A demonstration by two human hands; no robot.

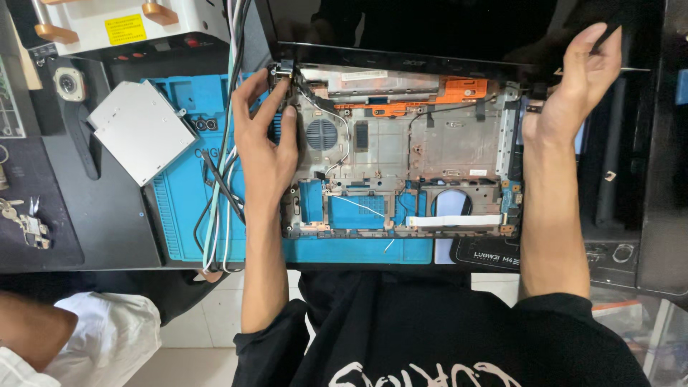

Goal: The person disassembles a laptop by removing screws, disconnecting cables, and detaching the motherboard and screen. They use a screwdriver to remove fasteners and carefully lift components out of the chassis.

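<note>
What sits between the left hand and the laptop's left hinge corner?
Nothing visible. The left hand already rests on the stripped laptop base, its fingers at the left hinge. The cable bundle runs just left of the wrist, beside it.

Even, bright overhead light; shadows are soft and short beneath the forearms. Mild glare marks the silver drive and the glossy dark screen, which mirrors faint shapes. Focus is sharp at the centre; wide-angle bending shows at the edges, and the lower corners look slightly soft.
</note>
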